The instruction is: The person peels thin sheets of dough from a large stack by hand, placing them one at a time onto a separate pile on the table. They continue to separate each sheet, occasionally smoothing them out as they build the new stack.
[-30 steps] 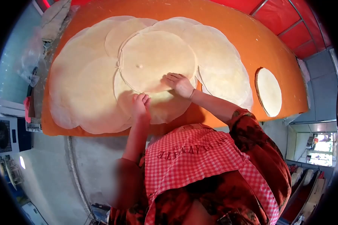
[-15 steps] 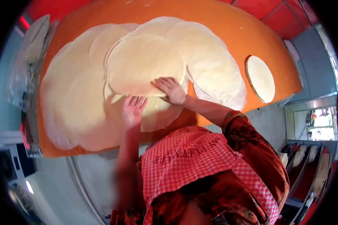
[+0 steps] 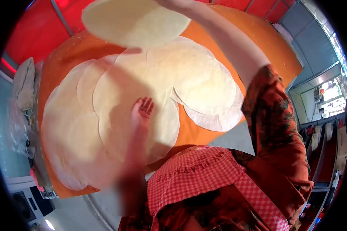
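Observation:
A round, thin sheet of dough (image 3: 133,24) is up in the air at the top of the view, tilted. My right hand (image 3: 176,4) is at its far edge, partly cut off by the frame, and appears to grip it; the fingers are mostly hidden. My left hand (image 3: 143,107) hovers palm up over the overlapping dough sheets (image 3: 123,92), its fingers loosely curled and apart, holding nothing. Those pale sheets lie spread in a wide layer on the orange table (image 3: 196,119). The shadows of the arm and lifted sheet fall across them.
Red panels (image 3: 38,30) stand behind the table's far side. To the left are a folded cloth (image 3: 25,82) and a clear plastic bag (image 3: 19,131). A rack with shelves (image 3: 320,165) is at the right. My checked apron (image 3: 196,169) is close to the table's near edge.
My right hand has lifted the round dough sheet off the layer and carried it up and away. My left hand has stayed low, now off the sheet. My sleeve covers where a small disc lay.

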Motion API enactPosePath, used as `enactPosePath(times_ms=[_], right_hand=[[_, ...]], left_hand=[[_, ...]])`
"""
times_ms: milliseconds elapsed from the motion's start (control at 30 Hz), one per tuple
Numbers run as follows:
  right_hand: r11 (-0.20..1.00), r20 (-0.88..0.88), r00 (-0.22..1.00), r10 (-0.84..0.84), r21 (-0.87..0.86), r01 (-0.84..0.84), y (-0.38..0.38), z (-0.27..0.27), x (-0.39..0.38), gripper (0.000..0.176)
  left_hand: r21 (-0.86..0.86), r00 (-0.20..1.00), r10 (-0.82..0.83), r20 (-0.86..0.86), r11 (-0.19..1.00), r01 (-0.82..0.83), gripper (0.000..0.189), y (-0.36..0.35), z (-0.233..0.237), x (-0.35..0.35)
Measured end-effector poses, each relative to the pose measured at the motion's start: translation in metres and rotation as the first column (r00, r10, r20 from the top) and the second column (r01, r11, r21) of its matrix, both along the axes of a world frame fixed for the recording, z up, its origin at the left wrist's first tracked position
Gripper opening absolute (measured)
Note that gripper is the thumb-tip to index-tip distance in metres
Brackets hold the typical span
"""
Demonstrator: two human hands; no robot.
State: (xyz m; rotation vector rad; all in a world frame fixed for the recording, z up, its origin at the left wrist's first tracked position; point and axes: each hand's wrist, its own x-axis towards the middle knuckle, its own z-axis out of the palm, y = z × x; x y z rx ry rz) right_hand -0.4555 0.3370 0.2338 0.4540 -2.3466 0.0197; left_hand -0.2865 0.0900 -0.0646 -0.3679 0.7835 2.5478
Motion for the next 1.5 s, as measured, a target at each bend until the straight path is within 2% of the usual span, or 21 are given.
enactPosePath(times_ms=[33,100,133,200,267,300,367,433,600,700,733,933,1033,1067,1233,1300,1333,1367,1400,1433,1500], right_hand=[[0.979,-0.187,0.982,-0.033,0.191,0.069,0.009,0.006,0.019,0.019],[0.991,-0.131,0.991,-0.016,0.132,0.034,0.024,-0.011,0.050,0.019],[0.994,-0.094,0.996,0.001,0.110,0.010,0.039,-0.040,0.064,0.021],[0.992,-0.060,0.997,0.046,0.122,-0.038,0.066,-0.120,0.081,0.027],[0.993,0.089,0.994,0.059,-0.107,-0.049,0.086,-0.209,0.105,0.024],[0.995,0.153,0.988,-0.025,-0.096,0.040,0.092,-0.255,0.117,0.022],[0.935,0.460,0.815,-0.352,0.206,0.288,0.120,-0.361,0.135,0.025],[0.979,0.200,0.967,-0.160,-0.095,0.182,0.098,-0.353,0.149,0.027],[0.966,0.361,0.910,-0.204,-0.077,0.247,0.094,-0.349,0.150,0.032],[0.971,0.349,0.922,-0.169,-0.104,0.217,0.082,-0.318,0.164,0.037],[0.978,0.360,0.923,-0.139,-0.095,0.184,0.086,-0.321,0.165,0.043],[0.987,0.413,0.899,-0.146,0.001,0.159,0.098,-0.334,0.154,0.047],[0.987,0.362,0.926,-0.109,-0.069,0.144,0.087,-0.325,0.167,0.049],[0.981,0.404,0.910,-0.090,-0.122,0.151,0.085,-0.321,0.169,0.051],[0.944,0.364,0.923,-0.120,-0.246,0.220,0.087,-0.323,0.152,0.046],[0.963,0.622,0.760,-0.188,-0.036,0.267,0.120,-0.323,0.118,0.036],[0.949,0.691,0.665,-0.283,0.100,0.300,0.129,-0.298,0.094,0.027],[0.983,0.587,0.789,-0.183,0.096,0.156,0.153,-0.276,0.064,0.027],[0.904,0.642,0.764,-0.063,-0.288,0.316,0.140,-0.216,0.052,0.025],[0.975,0.477,0.854,-0.207,0.023,0.223,0.156,-0.189,0.016,0.025],[0.967,0.284,0.926,-0.248,0.125,0.220,0.128,-0.120,0.010,0.022]], left_hand=[[0.039,0.999,-0.036,-0.022,0.999,0.037,0.018,0.013,-0.009,-0.003],[0.054,0.997,-0.079,0.020,0.995,0.078,0.020,0.041,-0.015,-0.008],[0.054,0.996,-0.093,-0.002,0.994,0.093,0.023,0.055,-0.035,-0.016],[0.019,0.995,-0.097,0.003,0.995,0.097,0.020,0.081,-0.035,-0.029],[-0.002,0.993,-0.108,0.037,0.994,0.109,0.016,0.101,-0.048,-0.039],[-0.016,0.993,-0.114,0.043,0.993,0.114,0.015,0.111,-0.057,-0.045],[-0.070,0.993,-0.102,0.053,0.992,0.106,0.012,0.124,-0.052,-0.047],[-0.128,0.993,-0.102,0.060,0.986,0.109,0.012,0.132,-0.053,-0.053],[-0.210,0.988,-0.135,0.070,0.967,0.147,0.028,0.134,-0.045,-0.066],[-0.159,0.982,-0.106,0.159,0.979,0.131,0.030,0.143,-0.037,-0.077],[-0.167,0.979,-0.100,0.175,0.977,0.130,0.028,0.145,-0.029,-0.077],[-0.026,0.955,-0.238,0.180,0.969,0.246,0.032,0.146,-0.039,-0.083],[-0.056,0.950,-0.258,0.175,0.961,0.271,0.037,0.148,-0.042,-0.083],[-0.053,0.954,-0.249,0.170,0.964,0.261,0.039,0.150,-0.041,-0.083],[0.199,0.962,-0.240,0.130,0.957,0.211,0.035,0.145,-0.023,-0.078],[0.222,0.974,-0.226,0.022,0.951,0.216,0.029,0.134,-0.023,-0.071],[0.060,0.993,-0.115,-0.031,0.991,0.117,0.030,0.125,-0.024,-0.063],[-0.100,0.994,-0.022,-0.104,0.995,0.011,0.033,0.113,-0.026,-0.056],[-0.254,0.994,0.105,-0.034,0.961,-0.110,0.031,0.097,-0.035,-0.054],[-0.405,0.969,0.245,0.008,0.887,-0.221,0.030,0.079,-0.043,-0.056],[-0.439,0.973,0.232,0.005,0.874,-0.206,0.025,0.039,-0.042,-0.058]])
